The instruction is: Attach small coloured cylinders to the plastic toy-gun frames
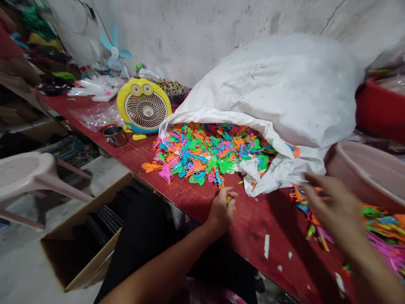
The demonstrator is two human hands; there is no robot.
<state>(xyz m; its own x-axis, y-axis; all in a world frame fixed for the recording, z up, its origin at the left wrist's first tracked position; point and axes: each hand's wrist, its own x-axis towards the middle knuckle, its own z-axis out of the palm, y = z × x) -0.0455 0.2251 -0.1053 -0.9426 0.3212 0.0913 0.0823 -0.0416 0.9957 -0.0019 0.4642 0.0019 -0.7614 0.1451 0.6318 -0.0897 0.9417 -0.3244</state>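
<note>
My left hand (221,209) is at the front edge of the red table, its fingers curled round a small yellow-green piece (228,198) that shows only in part. Just beyond its fingertips lie small plastic toys (202,154) in orange, green, blue and pink, spilling from the mouth of a big white sack (272,84). Over the right side of the table is my right hand (335,207), smeared by motion, so I cannot make out its fingers or anything in them. More loose toys (311,230) lie beneath and beside it.
A pink basin (370,169) and a red tub (379,109) stand at the right. Left of the sack are a yellow fan (147,107), a metal mug (115,136) and a blue-bladed fan (115,51). A cardboard box (91,261) and plastic stool (34,173) are on the floor.
</note>
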